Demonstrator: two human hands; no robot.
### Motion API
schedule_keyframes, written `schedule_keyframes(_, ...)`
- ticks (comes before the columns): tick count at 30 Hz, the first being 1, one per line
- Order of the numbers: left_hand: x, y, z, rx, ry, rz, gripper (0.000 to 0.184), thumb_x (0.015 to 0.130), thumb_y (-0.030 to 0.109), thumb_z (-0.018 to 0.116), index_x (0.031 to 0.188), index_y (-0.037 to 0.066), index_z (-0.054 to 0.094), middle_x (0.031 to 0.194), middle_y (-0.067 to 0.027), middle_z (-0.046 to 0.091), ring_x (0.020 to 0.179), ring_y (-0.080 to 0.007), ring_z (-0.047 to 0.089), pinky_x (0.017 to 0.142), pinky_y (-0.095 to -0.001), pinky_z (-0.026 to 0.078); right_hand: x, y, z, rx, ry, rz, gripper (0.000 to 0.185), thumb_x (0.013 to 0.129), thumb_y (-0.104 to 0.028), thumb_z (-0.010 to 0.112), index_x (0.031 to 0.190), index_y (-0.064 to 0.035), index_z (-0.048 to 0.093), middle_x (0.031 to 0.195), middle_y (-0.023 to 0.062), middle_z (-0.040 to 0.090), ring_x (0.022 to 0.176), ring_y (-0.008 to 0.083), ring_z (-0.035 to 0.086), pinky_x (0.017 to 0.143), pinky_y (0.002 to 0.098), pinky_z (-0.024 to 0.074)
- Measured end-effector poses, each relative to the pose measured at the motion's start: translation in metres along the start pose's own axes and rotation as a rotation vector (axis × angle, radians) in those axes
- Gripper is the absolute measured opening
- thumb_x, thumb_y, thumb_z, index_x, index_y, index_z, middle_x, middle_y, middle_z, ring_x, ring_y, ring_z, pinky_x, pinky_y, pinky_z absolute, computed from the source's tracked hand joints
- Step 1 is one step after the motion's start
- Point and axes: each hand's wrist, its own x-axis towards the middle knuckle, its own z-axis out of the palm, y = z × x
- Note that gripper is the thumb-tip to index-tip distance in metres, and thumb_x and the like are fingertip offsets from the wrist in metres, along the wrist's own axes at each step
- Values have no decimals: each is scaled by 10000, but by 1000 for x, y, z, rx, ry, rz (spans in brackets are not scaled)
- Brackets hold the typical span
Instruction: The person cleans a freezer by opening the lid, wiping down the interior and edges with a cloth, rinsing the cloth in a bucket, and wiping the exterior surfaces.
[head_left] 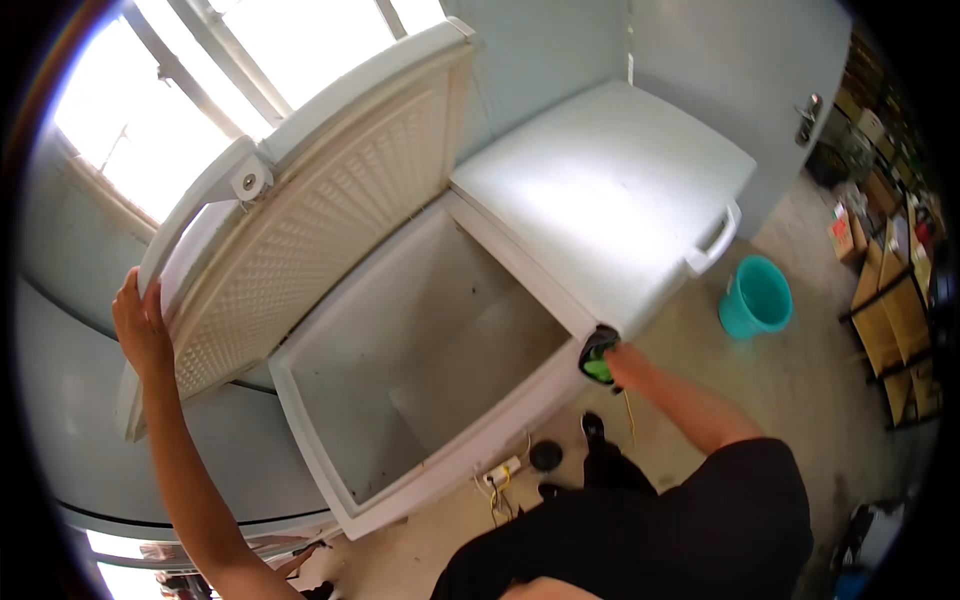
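Observation:
A white chest freezer has its left lid point(330, 200) raised, with the ribbed inner side facing me. My left hand point(142, 325) is closed around the lower end of the lid's handle point(190, 215). Below the lid lies the open freezer compartment point(420, 350), its pale inner walls showing a few small dark specks. My right hand point(628, 368) is closed on a dark item with a bright green part point(599, 369), at the freezer's front rim near the right lid's corner. Its exact kind cannot be made out.
The right lid point(610, 170) is down, with a white handle point(714, 240) at its front. A teal bucket point(757, 297) stands on the floor to the right. Near my feet lie a power strip point(503, 471) and cables. Shelves with boxes point(890, 310) line the far right.

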Motion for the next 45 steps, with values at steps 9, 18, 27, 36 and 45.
schedule_keyframes(9, -190, 112, -110, -349, -656, 57, 507, 637, 16, 738, 1098, 33, 528, 1027, -162, 575, 974, -330, 531, 843, -411, 426, -189, 105, 73, 292, -486, 605, 217, 754, -97, 511, 860, 29, 651, 859, 231, 632, 793, 381, 605, 687, 444, 470)
schedule_keyframes(18, -454, 233, -31, -578, -1007, 184, 291, 669, 120, 688, 906, 75, 525, 871, -98, 562, 859, -290, 530, 757, -402, 390, -242, 120, 63, 462, -321, 783, 294, 755, -112, 492, 968, 29, 637, 1011, 232, 620, 937, 368, 589, 806, 443, 459)
schedule_keyframes(27, -418, 289, -22, -174, -1512, 164, 351, 715, 259, 703, 957, 60, 545, 988, -113, 593, 973, -293, 553, 799, -421, 434, -224, 257, 4, 613, -208, 900, 366, 790, -49, 452, 1130, -2, 579, 1098, 228, 586, 949, 362, 570, 774, 435, 457)
schedule_keyframes(36, -162, 766, 39, -1216, -862, 427, 505, 768, 80, 593, 1245, 27, 436, 1179, -192, 481, 1103, -338, 470, 918, -414, 408, -127, 427, -10, 571, -326, 697, 335, 776, -81, 480, 1074, 13, 599, 1129, 235, 572, 1051, 386, 534, 877, 432, 437)
schedule_keyframes(45, -135, 940, 128, -730, -1381, 469, 638, 844, 114, 507, 1385, 60, 172, 1176, -224, 505, 963, -411, 576, 831, -494, 457, -170, 479, -19, 719, -257, 701, 425, 792, -44, 426, 1199, 14, 535, 1166, 245, 557, 1092, 374, 524, 916, 412, 421)
